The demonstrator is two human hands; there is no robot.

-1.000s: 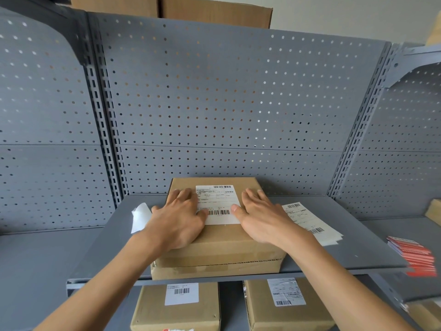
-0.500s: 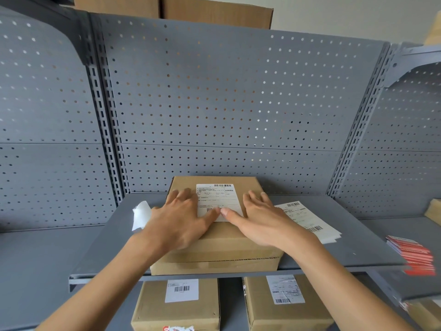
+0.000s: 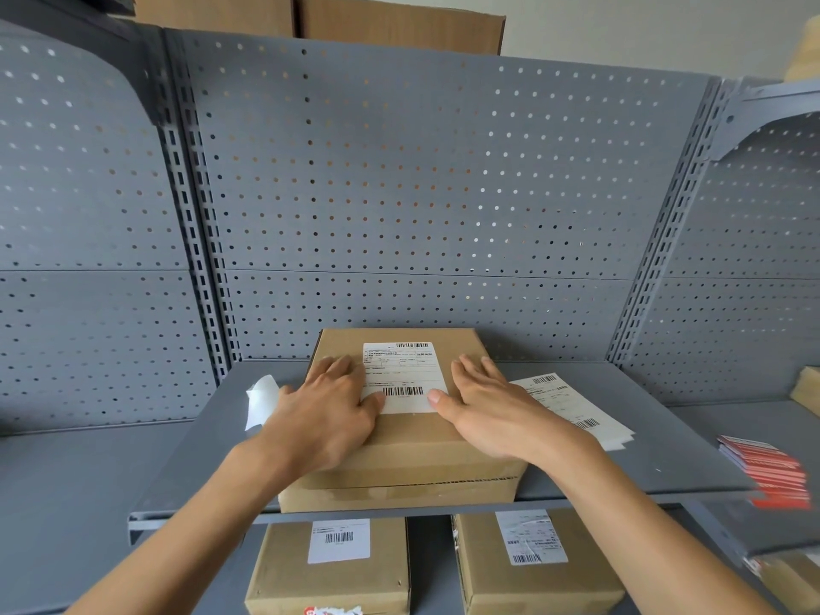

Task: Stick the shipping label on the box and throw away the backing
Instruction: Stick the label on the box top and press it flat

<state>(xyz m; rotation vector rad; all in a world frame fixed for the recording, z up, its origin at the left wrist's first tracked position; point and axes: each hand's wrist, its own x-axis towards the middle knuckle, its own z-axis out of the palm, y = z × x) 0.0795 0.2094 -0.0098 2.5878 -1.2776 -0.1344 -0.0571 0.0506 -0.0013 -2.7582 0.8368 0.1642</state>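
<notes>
A brown cardboard box (image 3: 412, 450) lies on the grey metal shelf (image 3: 665, 463). A white shipping label (image 3: 401, 375) with barcodes lies flat on the box's top. My left hand (image 3: 326, 408) rests palm down on the box at the label's left edge, thumb touching the lower left corner. My right hand (image 3: 492, 408) lies flat at the label's right edge, thumb at the lower right corner. Both hands hold nothing. A white curled backing sheet (image 3: 262, 399) lies on the shelf just left of my left hand.
A stack of printed labels (image 3: 572, 406) lies on the shelf right of the box. Red cards (image 3: 772, 472) sit at the far right. Two labelled boxes (image 3: 337, 565) (image 3: 532, 561) stand on the shelf below. Perforated grey back panels rise behind.
Both hands slid apart from the label's middle toward its left and right edges, after the thumbs had met at its lower edge half a second ago.
</notes>
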